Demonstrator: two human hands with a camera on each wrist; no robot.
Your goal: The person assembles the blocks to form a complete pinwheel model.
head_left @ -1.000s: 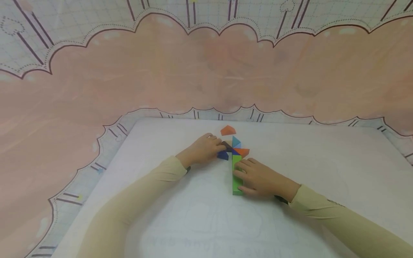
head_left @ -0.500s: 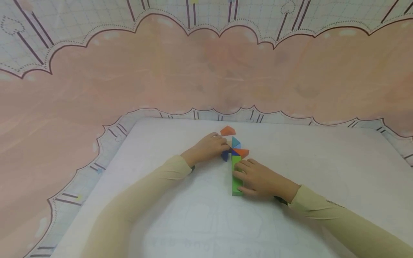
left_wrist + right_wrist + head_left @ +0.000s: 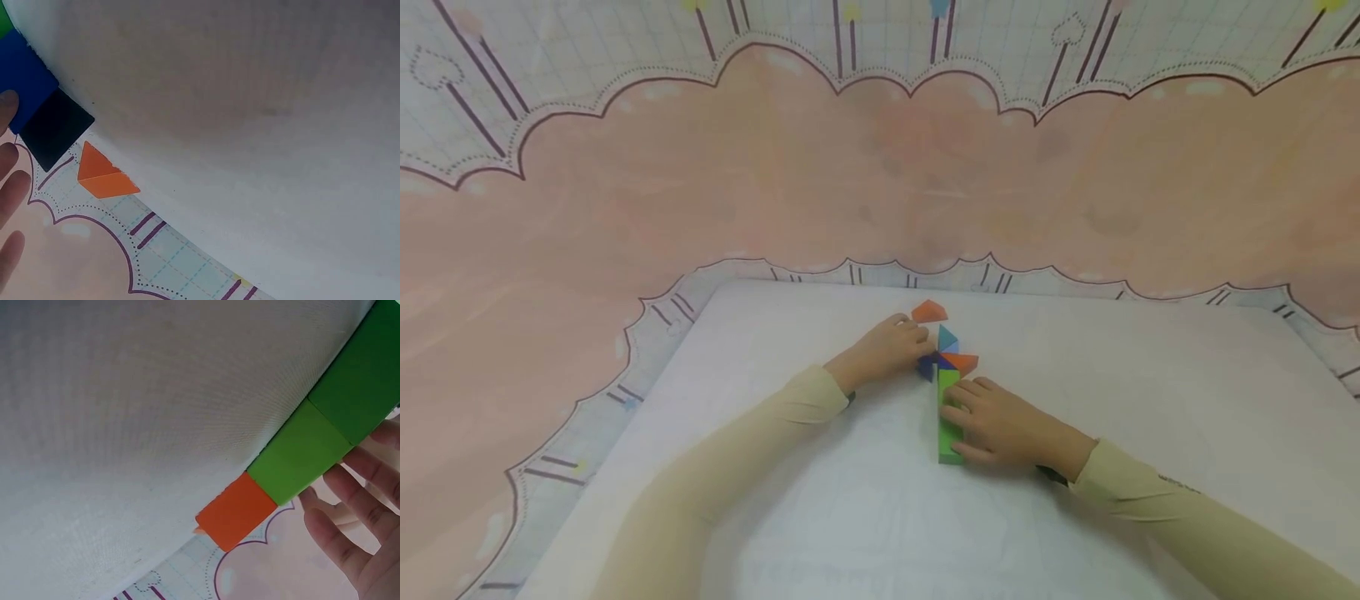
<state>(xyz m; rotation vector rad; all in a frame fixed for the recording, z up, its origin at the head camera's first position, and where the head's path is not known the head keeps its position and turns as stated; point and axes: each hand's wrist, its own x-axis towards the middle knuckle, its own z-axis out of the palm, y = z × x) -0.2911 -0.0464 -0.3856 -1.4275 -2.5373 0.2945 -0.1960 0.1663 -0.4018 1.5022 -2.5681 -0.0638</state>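
Note:
Small coloured toy blocks stand close together on a white tabletop. My left hand pinches a dark blue block, its thumb against the side in the left wrist view; in the head view the fingers largely hide this block. Beside it is a near-black block. My right hand rests over a long light green block, fingertips along its top. The right wrist view shows a light green face, a dark green one and an orange block in line.
Behind the group lies a separate orange block. A teal triangular block stands just beyond the green one. The white table reaches a patterned cloth wall at the back and left.
My left hand has shifted slightly right, covering the dark block seen earlier between its fingers. The dark blue block has turned and shifted right. My right hand stays on the green block.

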